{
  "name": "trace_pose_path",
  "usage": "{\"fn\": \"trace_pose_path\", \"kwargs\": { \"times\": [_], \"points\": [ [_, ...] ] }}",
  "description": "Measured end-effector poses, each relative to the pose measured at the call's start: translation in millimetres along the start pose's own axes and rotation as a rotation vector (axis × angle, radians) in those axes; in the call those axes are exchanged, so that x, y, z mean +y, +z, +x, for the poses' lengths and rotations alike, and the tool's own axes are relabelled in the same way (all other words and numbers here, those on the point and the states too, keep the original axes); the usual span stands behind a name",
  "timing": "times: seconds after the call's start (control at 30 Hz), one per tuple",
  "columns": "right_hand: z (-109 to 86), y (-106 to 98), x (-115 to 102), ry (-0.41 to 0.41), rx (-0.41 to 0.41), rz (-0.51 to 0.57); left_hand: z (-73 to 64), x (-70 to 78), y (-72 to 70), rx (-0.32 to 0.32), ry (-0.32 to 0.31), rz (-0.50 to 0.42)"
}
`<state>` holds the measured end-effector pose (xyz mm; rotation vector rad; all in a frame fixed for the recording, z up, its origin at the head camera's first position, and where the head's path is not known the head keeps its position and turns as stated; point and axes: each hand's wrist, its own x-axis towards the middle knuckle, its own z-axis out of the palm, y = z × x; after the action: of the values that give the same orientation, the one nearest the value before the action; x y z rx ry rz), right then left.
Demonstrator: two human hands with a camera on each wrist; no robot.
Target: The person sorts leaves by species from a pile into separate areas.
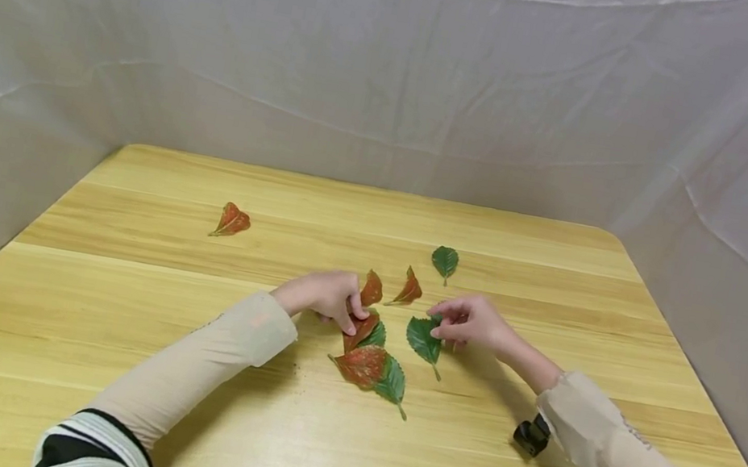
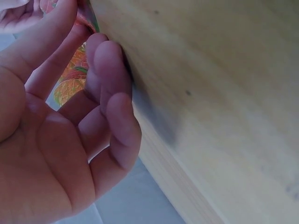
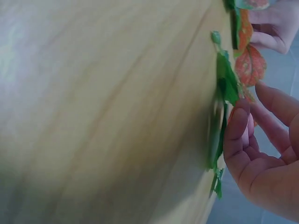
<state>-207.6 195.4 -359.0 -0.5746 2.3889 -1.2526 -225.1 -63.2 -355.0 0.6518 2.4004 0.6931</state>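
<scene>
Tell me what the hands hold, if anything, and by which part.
The left hand appears to pinch a red leaf near its upper edge. The right hand is at the upper edge of a green leaf; whether it grips it cannot be told.

Smooth wood-look tbl (image 1: 113,306), satiny bkgd sheet (image 1: 407,67)

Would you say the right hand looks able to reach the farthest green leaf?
Probably yes: that green leaf lies just beyond the right hand, which is at a nearer leaf, and nothing visibly blocks the way.

Head cam fwd/down; wrist cams close, prob. sharing leaves (image 3: 251,66).
</scene>
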Motion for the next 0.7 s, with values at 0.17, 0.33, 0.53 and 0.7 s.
{"fn": "trace_pose_path", "kwargs": {
  "times": [0.17,0.33,0.53,0.7],
  "points": [
    [1.9,3.6,3.1,-0.019,-0.046,-0.022,-0.9,1.0,-0.8,-0.005,0.000,-0.006],
    [2.1,4.3,6.4,-0.037,-0.047,-0.043,-0.9,1.9,-0.6,0.000,-0.010,0.004],
    [2.7,4.9,8.0,-0.051,-0.052,-0.083,-0.5,1.4,-1.4,0.008,0.035,0.062],
    [4.2,7.0,8.1,-0.039,-0.045,-0.120,0.4,-0.8,-1.6,0.025,0.112,0.140]
  ]
}}
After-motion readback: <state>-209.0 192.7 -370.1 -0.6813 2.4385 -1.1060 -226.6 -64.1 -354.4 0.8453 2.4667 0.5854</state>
